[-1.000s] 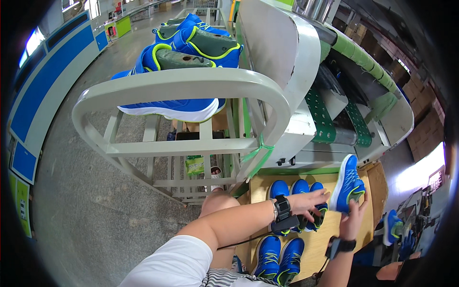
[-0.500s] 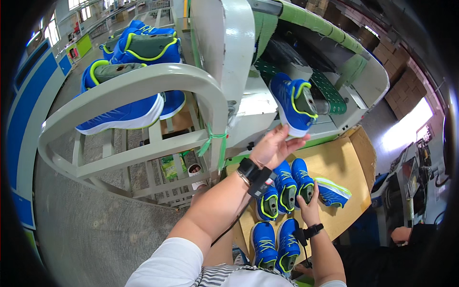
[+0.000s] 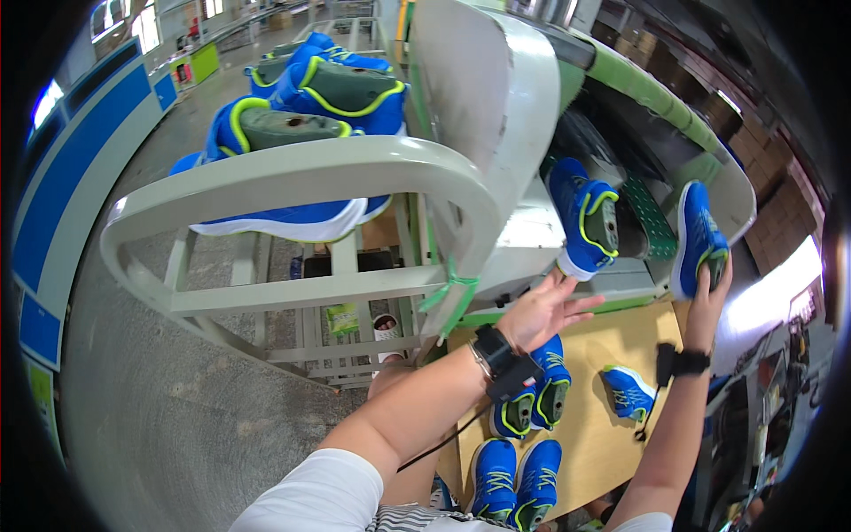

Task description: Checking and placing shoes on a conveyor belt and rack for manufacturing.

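In front of the machine opening is a blue sneaker [image 3: 578, 213] with lime trim and a dark green shoe last inside, its toe pointing into the opening. Just below its heel is my left hand [image 3: 541, 312], palm up with fingers spread, the fingertips at the white sole. On the right, my right hand [image 3: 712, 293] grips the heel of another blue sneaker [image 3: 698, 232], held upright toe-up beside the opening. Below my hands, several matching sneakers [image 3: 551, 381] stand on a tan board [image 3: 589, 452]. One sneaker [image 3: 629, 393] lies on its side there.
A pale metal rack [image 3: 301, 164] on the left carries several blue sneakers [image 3: 346, 89] on its upper level. The machine [image 3: 483, 80] has a green perforated belt [image 3: 650, 222]. Blue-and-white cabinets [image 3: 97, 177] line the far left; stacked cartons [image 3: 780, 177] stand at the back right.
My right hand has lifted a sneaker off the board and raised it up to the right. My left hand stays by the first sneaker's heel, with its fingers more spread. The view has shifted left.
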Available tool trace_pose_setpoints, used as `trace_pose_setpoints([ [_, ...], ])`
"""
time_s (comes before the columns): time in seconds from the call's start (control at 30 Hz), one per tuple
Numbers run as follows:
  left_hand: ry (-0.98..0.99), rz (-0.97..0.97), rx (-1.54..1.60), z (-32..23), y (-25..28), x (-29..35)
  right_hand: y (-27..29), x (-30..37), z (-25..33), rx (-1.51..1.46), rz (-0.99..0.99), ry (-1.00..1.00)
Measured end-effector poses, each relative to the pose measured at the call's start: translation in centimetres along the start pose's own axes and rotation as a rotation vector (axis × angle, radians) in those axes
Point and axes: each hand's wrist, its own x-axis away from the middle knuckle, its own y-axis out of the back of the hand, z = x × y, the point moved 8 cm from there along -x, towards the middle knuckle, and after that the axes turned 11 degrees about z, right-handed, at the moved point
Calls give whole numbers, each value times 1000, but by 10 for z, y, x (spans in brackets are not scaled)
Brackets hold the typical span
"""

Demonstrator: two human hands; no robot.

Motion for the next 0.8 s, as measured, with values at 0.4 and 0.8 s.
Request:
trace_pose_setpoints([
  [0.4,2,-3,-878,-7,-18,13,-34,0,-134,407,438,-64],
  [0.8,230,-82,-1045,58,13,28,12,286,-102,572,678,-429],
])
